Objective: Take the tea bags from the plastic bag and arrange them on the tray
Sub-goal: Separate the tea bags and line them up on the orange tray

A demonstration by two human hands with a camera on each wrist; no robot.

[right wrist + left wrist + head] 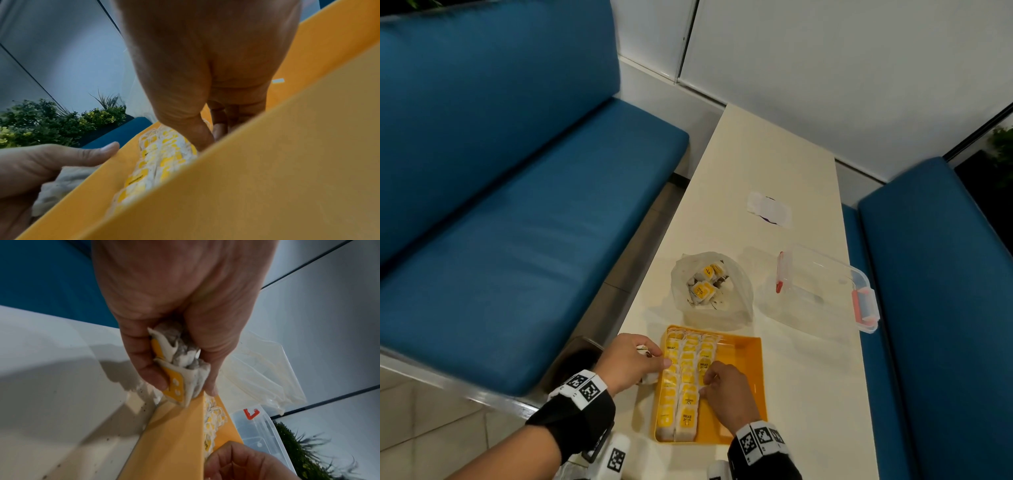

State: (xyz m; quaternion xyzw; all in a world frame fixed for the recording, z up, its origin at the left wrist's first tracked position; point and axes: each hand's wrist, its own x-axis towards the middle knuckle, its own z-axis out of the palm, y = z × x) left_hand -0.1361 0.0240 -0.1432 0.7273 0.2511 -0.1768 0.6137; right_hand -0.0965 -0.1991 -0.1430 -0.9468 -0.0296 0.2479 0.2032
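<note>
Yellow-labelled tea bags (681, 373) stand packed in three rows along the left part of the yellow tray (748, 363), which lies at the near end of a long cream table (774, 164). The right hand (727, 389) reaches into the tray, fingertips (202, 138) pressing down on the third row; whether it pinches a bag there cannot be told. The left hand (628, 363) sits at the tray's left rim, fingers curled round a small bunch of tea bags (180, 365). Just beyond the tray the open plastic bag (736, 294) holds more bags. To its right lies a clear plastic container (822, 274) with red latches, farther off a white paper scrap (770, 209). Blue upholstered benches (517, 205) flank the table; white wall panels (825, 68) and green plants (41, 120) lie behind.
</note>
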